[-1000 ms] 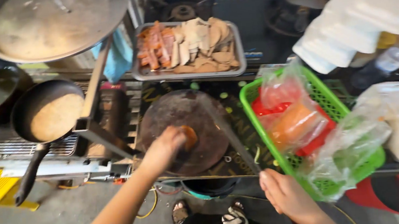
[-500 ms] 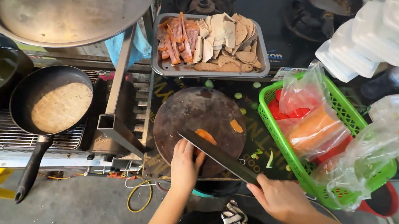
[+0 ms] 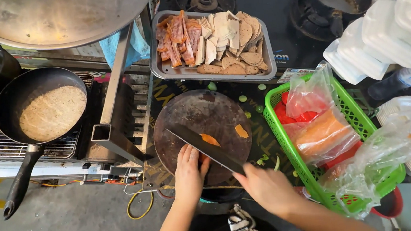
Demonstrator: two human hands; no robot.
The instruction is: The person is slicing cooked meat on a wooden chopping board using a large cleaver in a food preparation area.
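A round dark cutting board (image 3: 200, 116) lies in front of me. My right hand (image 3: 265, 186) grips the handle of a broad knife (image 3: 203, 147) whose blade slants up-left across the board. My left hand (image 3: 189, 173) rests on the board's near edge, fingers pressing an orange piece (image 3: 209, 139) right beside the blade. A second orange slice (image 3: 241, 131) lies apart to the right on the board.
A metal tray (image 3: 163, 70) of sliced meats and pale slabs sits behind the board. A black frying pan (image 3: 44, 111) rests on a grill at left. A green basket (image 3: 357, 123) with bagged food stands at right, white foam boxes (image 3: 384, 33) beyond it.
The view has shifted closer over the board. My left hand moved from the board's middle to its near edge. My right hand brought the knife over the board beside the orange piece.
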